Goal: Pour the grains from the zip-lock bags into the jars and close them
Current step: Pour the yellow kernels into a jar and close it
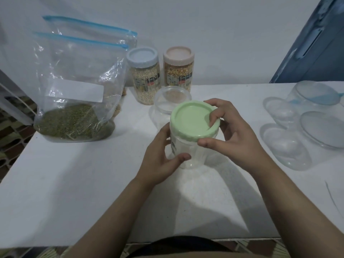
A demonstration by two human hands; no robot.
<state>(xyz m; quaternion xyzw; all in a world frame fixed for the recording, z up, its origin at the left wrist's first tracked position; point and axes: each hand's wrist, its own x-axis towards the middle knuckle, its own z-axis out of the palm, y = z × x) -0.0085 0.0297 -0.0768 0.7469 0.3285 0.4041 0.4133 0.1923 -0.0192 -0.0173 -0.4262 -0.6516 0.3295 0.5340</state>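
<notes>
Gripping w/ both hands: right hand (236,131) is curling thumb + fingers round the rim of the green lid (193,121), left hand (163,157) is wrapping the clear jar (188,153) body just below. Jar's standing upright on the white table (74,183), looks empty, lid seated on top. Axis is running vertical, lid directly above the left grip, so the twist-off probably needs right hand turning about that axis while left is bracing. Zip-lock bag of green grains (74,101) is sitting well apart to the left, nearer the left hand. Two filled, capped jars + one open jar are standing behind.
</notes>
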